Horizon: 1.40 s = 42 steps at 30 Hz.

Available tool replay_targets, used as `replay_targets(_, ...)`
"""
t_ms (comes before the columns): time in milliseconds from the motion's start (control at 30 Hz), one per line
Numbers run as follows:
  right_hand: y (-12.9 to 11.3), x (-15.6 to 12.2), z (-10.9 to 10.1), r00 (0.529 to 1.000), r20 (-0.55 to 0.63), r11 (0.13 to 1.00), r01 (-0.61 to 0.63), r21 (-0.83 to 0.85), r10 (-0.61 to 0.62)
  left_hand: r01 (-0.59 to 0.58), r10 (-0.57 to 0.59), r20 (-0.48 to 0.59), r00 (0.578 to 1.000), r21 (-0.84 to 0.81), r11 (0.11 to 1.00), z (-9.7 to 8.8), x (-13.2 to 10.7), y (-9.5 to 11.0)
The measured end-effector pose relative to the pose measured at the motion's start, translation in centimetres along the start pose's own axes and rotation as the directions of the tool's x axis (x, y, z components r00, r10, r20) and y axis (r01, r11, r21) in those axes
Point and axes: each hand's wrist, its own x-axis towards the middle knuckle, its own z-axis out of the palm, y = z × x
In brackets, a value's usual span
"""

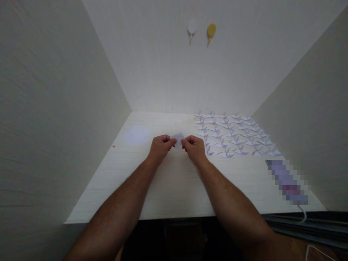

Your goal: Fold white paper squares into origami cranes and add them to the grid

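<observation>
A small piece of white paper (178, 137) is held up between my two hands over the middle of the table. My left hand (162, 144) pinches its left edge between thumb and fingers. On the opposite side, my right hand (194, 145) grips the right edge in the same way. Whether the paper has folds in it is too blurred to tell. Just beyond my right hand stand rows of folded white paper cranes (228, 134). To the left of my left hand lies a pale stack or patch of white paper (137, 135).
The white table (174, 195) is enclosed by walls on three sides. A pixelated, phone-like object (286, 181) with a white cable (303, 214) lies near the right edge. An orange speck (113, 146) sits at left. A white hook (191, 28) and a yellow hook (211, 31) are on the back wall.
</observation>
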Motion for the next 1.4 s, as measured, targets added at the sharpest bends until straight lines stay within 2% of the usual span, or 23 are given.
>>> replay_targets(100, -0.1, 0.0, 0.0, 1.000, -0.026, 1.000, 0.004, -0.015, -0.005, 0.000, -0.001, 0.027, 1.000, 0.053, 0.999, -0.1, 0.0, -0.1)
replay_targets(267, -0.1, 0.1, -0.2, 0.998, -0.058, 1.000, 0.022, -0.008, -0.023, 0.003, -0.019, 0.169, 0.986, 0.098, 0.995, -0.7, 0.2, -0.3)
replay_targets(467, -0.2, 0.3, -0.3, 0.998, -0.053, 0.999, 0.033, -0.005, -0.033, -0.060, 0.015, 0.289, 0.957, 0.147, 0.987, -0.9, 0.1, -0.1)
replay_targets(533, -0.3, 0.4, -0.4, 0.998, -0.060, 0.999, 0.033, 0.011, -0.032, -0.078, 0.027, 0.299, 0.954, 0.161, 0.984, -0.7, -0.1, 0.1)
replay_targets(767, -0.3, 0.2, -0.2, 0.997, -0.039, 0.998, 0.063, -0.019, -0.064, -0.118, 0.077, 0.181, 0.980, 0.231, 0.966, -0.6, 0.0, 0.3)
replay_targets(933, -0.2, 0.0, -0.1, 0.995, -0.015, 0.994, 0.101, -0.051, -0.102, -0.019, 0.019, 0.002, 1.000, -0.061, 0.998, -0.3, 0.0, 0.3)
replay_targets(1000, -0.3, -0.1, 0.0, 0.995, -0.005, 0.993, 0.103, -0.065, -0.104, -0.011, 0.006, -0.040, 0.999, -0.116, 0.993, -0.2, 0.1, 0.2)
replay_targets(1233, -0.4, -0.5, 0.2, 0.989, 0.055, 0.981, 0.147, -0.124, -0.141, -0.018, 0.011, -0.065, 0.998, -0.106, 0.994, -0.2, 0.3, -0.4)
replay_targets(1400, -0.1, -0.6, 0.3, 0.981, 0.074, 0.966, 0.189, -0.179, -0.178, -0.009, 0.002, -0.062, 0.998, -0.112, 0.994, -0.2, 0.2, -0.1)
